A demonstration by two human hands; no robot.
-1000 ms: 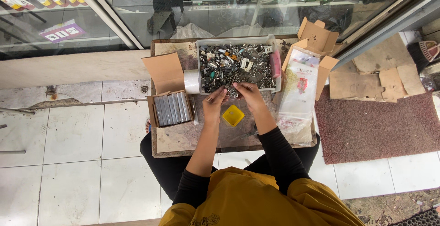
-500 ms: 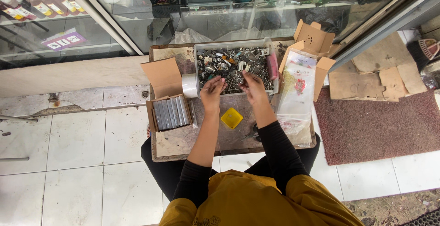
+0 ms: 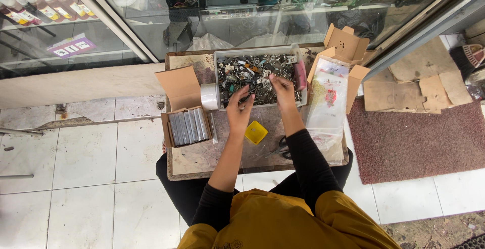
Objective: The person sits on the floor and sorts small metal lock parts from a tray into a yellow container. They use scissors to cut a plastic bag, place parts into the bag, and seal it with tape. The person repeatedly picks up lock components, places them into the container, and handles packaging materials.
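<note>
Sorting through the tray (image 3: 218,80) of small metal parts goes best with one hand picking and the other steadying, and that is roughly how things stand. The left hand (image 3: 239,108) hovers at the tray's near edge, its fingers (image 3: 246,96) drawn narrow as if pinching something small; whether a part sits between them is too fine to tell. The right hand (image 3: 283,88) is just beside it, over the parts (image 3: 252,75), fingers curled down into the heap; its grip likewise cannot be told as holding or empty.

The parts lie loose and tangled, so a light pinch on one piece, lifted straight up, seems wiser than a scoop that drags neighbours over the wall. A yellow dish (image 3: 256,132) sits on the desk (image 3: 202,155) just under the left wrist, and scissors (image 3: 284,148) lie under the right forearm, so the arms should stay raised when they draw back. Further left of the left hand are a tape roll (image 3: 209,96) and an open box (image 3: 188,126) of flat grey pieces; right of the right hand lies a clear bag (image 3: 327,97).
</note>
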